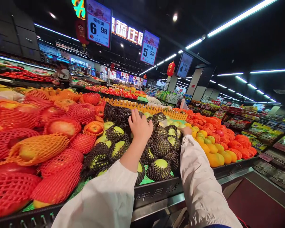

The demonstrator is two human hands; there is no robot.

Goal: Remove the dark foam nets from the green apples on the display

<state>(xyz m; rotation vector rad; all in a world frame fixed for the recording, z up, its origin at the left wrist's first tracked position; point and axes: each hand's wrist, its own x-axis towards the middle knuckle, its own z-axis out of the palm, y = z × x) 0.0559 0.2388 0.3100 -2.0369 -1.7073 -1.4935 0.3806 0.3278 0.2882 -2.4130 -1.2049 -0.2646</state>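
My left hand [140,126] reaches over a pile of green apples in black foam net sleeves. Its fingers are apart and lie against the dark netting [120,114] at the back of the pile; the fingertips are partly hidden. Farther right, my right hand [186,130] is beside pale green apples, close to the row of yellow mangoes [212,148]. Most of that hand is covered by its white sleeve [199,171], and its fingers do not show clearly. A netted green apple [161,163] sits at the front of the pile, between my forearms.
Large fruits in red nets [59,175] fill the left side of the display. A black tray edge [156,191] runs along the front. Behind the apples stands a yellow picket-style divider [152,108]. Red-netted fruit [237,145] lies right of the mangoes. Price signs [149,47] hang overhead.
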